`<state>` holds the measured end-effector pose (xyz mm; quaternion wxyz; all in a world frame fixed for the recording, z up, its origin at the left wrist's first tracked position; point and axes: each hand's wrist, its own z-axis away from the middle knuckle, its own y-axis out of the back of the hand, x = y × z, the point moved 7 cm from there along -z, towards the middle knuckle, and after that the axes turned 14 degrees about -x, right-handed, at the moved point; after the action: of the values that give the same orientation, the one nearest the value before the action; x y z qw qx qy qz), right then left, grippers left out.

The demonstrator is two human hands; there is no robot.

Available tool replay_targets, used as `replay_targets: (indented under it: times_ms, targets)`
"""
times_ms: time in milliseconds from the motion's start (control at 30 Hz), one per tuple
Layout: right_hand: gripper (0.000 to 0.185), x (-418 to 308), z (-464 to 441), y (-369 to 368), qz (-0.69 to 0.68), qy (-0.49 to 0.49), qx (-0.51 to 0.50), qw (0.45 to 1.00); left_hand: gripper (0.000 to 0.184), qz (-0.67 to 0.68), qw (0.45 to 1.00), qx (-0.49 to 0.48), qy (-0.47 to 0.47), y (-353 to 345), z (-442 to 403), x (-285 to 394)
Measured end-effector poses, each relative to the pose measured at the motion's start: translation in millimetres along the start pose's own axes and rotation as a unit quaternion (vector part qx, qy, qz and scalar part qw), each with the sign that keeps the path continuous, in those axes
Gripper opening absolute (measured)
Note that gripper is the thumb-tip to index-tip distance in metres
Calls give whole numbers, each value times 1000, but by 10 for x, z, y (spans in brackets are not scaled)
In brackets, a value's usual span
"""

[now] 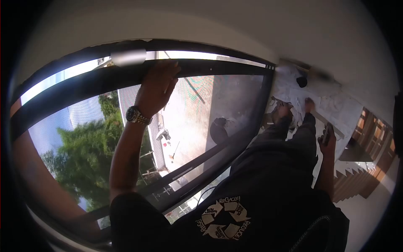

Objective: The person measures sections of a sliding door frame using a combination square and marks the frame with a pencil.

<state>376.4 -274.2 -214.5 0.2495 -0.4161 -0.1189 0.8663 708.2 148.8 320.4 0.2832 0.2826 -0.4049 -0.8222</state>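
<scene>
A mesh window screen [189, 96] with a dark frame [210, 68] stands before me in the window opening. My left hand [156, 89], with a metal watch [137, 114] on the wrist, holds the dark rail of that frame, fingertips over its edge and thumb apart. Down at my side, my right hand [329, 145] is closed around a slim dark object [325, 133]; its exact kind cannot be made out. The far sides of both hands' fingers are hidden.
My bare feet [310, 105] are on a pale, stained surface [336, 107]. Wooden stair-like pieces [350, 185] appear low on the right. Beyond the mesh are trees [88, 143] and a bright paved area. A pale wall [235, 25] borders the window.
</scene>
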Motion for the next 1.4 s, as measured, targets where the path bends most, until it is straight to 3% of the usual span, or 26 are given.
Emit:
replay_targets:
  times_ms: [67,100,167,200,233,267,300,400,533,600,633,700,733,833,867,967,1033,1067,1200,1300,1333,1400]
  targets:
    - [61,-102,265,335,-143,-105,9,984,31,3,999,27,20,27,216,83]
    - [58,-361,417,426,244,14,-15,969,31,-3,999,34,27,-26,305,165]
    - [34,-182,533,899,-1,-87,1,996,30,24,995,73,62,-126,485,278]
    - [28,-92,622,1138,-119,-131,34,984,30,47,991,94,83,-198,578,372]
    - [30,-239,609,1173,92,-44,-61,993,29,69,985,114,111,-281,664,462]
    - [32,-407,668,1203,391,74,-86,913,29,125,975,135,122,-302,623,556]
    - [34,-545,801,1245,564,197,-42,801,29,179,960,160,141,-322,692,710]
    - [33,-1044,398,1335,338,-51,75,937,29,345,883,254,190,-523,906,1223]
    - [33,-1871,-322,700,399,-78,63,911,33,471,755,328,316,-856,1183,1878]
    - [33,-2238,-735,283,463,-71,22,883,35,531,692,384,302,-937,1269,2089]
    - [33,-2399,-911,67,493,-65,2,868,35,538,664,394,339,-936,1423,2145]
    - [33,-2607,-1243,-370,540,-56,-41,839,33,647,615,375,249,-758,1560,2187]
    - [33,-2687,-1371,-595,561,-51,-63,824,33,648,594,390,273,-652,1698,2192]
    - [32,-2795,-1696,-1172,610,-42,-116,783,13,579,529,565,258,-271,2188,2220]
    - [32,-2813,-1775,-1327,621,-39,-131,772,13,574,518,572,274,-232,2284,2245]
    - [32,-2809,-1946,-1718,651,-31,-166,740,21,418,549,645,329,-19,2635,2422]
    - [32,-2799,-2002,-1914,666,-26,-182,723,34,446,480,730,192,94,2807,2565]
    - [32,-2793,-2017,-1972,671,-27,-186,717,33,413,414,797,151,207,2936,2638]
    - [31,-2731,-2096,-2185,684,-22,-201,701,32,259,429,859,108,505,3245,2901]
    - [31,-2746,-2122,-2274,694,-20,-207,690,35,216,436,867,108,776,3220,2847]
    - [31,-2738,-2120,-2287,696,-20,-208,687,37,142,370,910,119,815,3254,2792]
    - [31,-2709,-2114,-2351,702,-21,-214,679,40,65,300,943,126,753,3309,2798]
